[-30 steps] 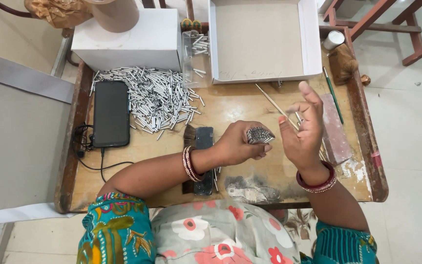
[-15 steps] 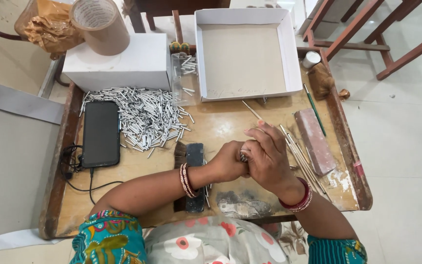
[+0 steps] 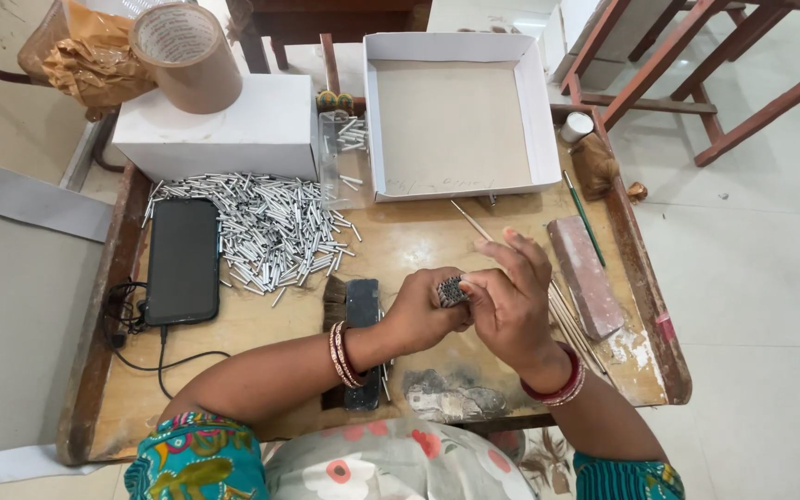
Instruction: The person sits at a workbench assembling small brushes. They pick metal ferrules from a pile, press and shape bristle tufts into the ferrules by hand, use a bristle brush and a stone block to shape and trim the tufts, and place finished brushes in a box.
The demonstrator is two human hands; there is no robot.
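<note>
Pale floor tiles surround a low wooden table (image 3: 400, 250) with a raised rim, its top worn and stained. Over the middle of the near half, the left hand (image 3: 423, 313) is clenched around a small dark bundle (image 3: 452, 291), which pokes out between thumb and fingers. The right hand (image 3: 509, 301) meets it from the other side, thumb and forefinger pinching the bundle's end while the other fingers spread loosely upward. Just left of the hands lies a dark flat block (image 3: 362, 343), partly under the left wrist. A heap of short silver tubes (image 3: 270, 227) covers the table's far left part, beside a black phone (image 3: 182, 261) with its cable. Behind stand a white closed box (image 3: 224, 130) carrying a roll of brown tape (image 3: 187, 56), and an open white tray (image 3: 456, 111). Thin sticks (image 3: 567, 315) and a reddish bar (image 3: 585, 276) lie to the right.
</note>
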